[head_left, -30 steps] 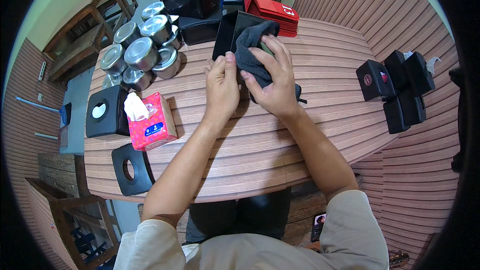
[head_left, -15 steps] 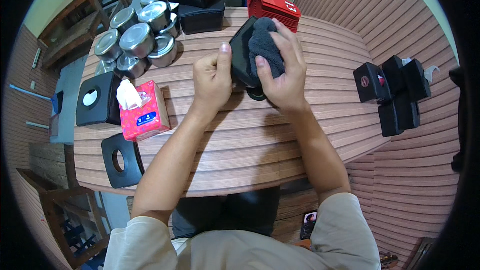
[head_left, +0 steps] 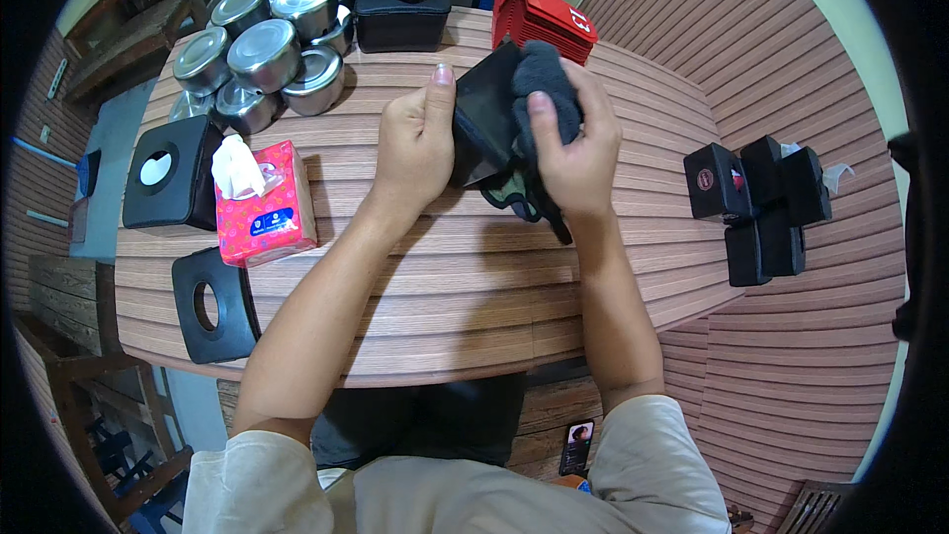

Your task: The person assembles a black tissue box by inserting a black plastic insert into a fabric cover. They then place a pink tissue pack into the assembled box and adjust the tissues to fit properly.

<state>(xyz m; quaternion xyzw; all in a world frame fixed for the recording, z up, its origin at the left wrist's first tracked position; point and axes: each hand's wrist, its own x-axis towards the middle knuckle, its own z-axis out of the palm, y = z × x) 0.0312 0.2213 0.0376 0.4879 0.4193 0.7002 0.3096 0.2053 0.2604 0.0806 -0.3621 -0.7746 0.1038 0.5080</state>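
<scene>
My left hand (head_left: 415, 143) grips a black box (head_left: 482, 114) with a smooth, shiny side, thumb up along its edge. It is held tilted above the wood-striped table (head_left: 474, 336). In my right hand (head_left: 585, 153) is a bunched dark grey cloth (head_left: 547, 74), pressed against the box's right side. A loose fold of greenish, dark-edged material hangs under the box between my hands; what it belongs to is hard to make out. The fingers of my left hand behind the box are hidden.
Stacked lidded metal tins (head_left: 265, 54) stand far left, beside black boxes (head_left: 400, 20) and red folded signs (head_left: 539, 15). Nearer left are a pink tissue pack (head_left: 265, 227), a black tissue box (head_left: 183, 193) and a black lid with a hole (head_left: 232, 311). More black boxes (head_left: 717, 188) sit right.
The box has turned in my left hand, showing more of its smooth side. My right hand and the cloth have shifted right, and more greenish material hangs below. The whole view has shifted slightly.
</scene>
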